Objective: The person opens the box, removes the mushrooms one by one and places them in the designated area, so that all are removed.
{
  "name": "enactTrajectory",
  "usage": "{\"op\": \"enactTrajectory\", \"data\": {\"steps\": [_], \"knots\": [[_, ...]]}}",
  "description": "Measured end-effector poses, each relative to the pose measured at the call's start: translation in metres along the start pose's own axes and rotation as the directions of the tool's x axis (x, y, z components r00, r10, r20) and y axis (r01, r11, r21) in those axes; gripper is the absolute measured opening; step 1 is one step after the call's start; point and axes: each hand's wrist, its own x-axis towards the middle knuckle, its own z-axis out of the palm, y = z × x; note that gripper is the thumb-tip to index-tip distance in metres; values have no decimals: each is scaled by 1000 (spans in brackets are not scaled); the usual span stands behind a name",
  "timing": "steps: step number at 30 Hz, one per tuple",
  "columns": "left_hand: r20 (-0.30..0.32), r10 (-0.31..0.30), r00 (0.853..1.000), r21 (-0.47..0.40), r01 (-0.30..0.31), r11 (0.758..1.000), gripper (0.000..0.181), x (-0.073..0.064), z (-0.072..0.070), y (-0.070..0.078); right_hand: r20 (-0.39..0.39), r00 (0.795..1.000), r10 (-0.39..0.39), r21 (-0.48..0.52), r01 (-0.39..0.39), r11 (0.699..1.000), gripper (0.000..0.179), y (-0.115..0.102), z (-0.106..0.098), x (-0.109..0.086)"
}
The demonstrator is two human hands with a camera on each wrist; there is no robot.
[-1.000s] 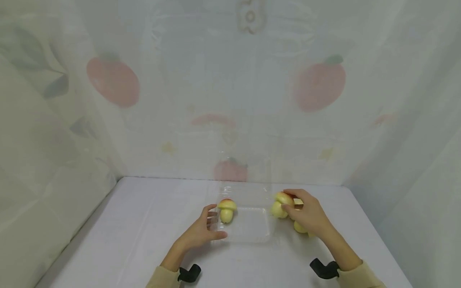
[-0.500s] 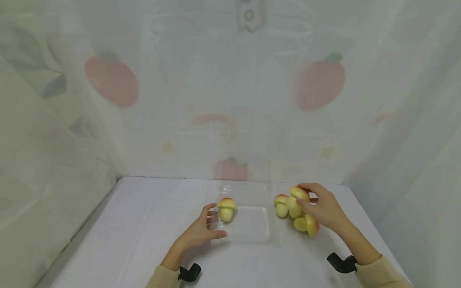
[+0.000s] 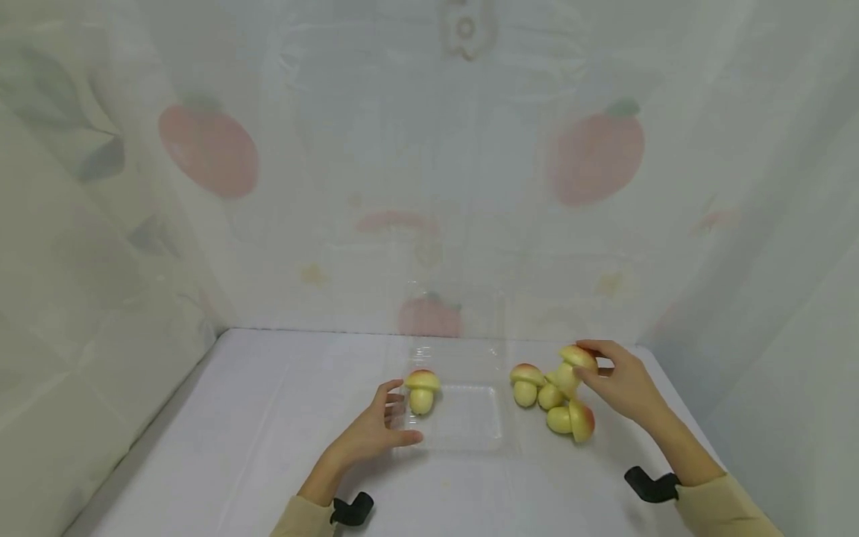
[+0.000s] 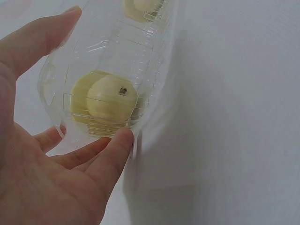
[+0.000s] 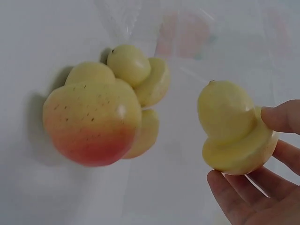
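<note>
My right hand (image 3: 624, 384) pinches a yellow toy mushroom (image 3: 568, 380) with a reddish cap, thumb on one side and fingers on the other. In the right wrist view this held mushroom (image 5: 227, 112) has its stem pointing away from the palm. Several similar mushrooms lie grouped just left of that hand, among them a front one (image 3: 559, 420) on its side and a left one (image 3: 526, 384). My left hand (image 3: 369, 436) grips the left end of a clear plastic box (image 3: 463, 449), thumb at the front. Inside that end sits another mushroom (image 4: 112, 101).
The box's clear lid (image 3: 456, 358) stands raised at its back. A white cloth covers the table (image 3: 268, 418). Pale curtains with printed strawberries (image 3: 597, 160) hang behind and at both sides. Black wrist mounts (image 3: 353, 509) sit at both cuffs.
My right hand has moved right, away from the box, with the mushroom in its fingers, uncovering the mushrooms grouped on the table. The left hand and the box have stayed in place.
</note>
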Motion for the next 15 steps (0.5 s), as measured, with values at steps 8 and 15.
{"op": "enactTrajectory", "data": {"steps": [8, 15], "knots": [[0, -1, 1000, -1, 1, 1000, 106, 0, 0, -1, -16, 999, 42, -23, -43, 999, 44, 27, -7, -1], [4, 17, 1000, 3, -17, 1000, 106, 1, 0, -2, -13, 998, 60, -2, -60, 998, 43, 47, -11, -2]]}}
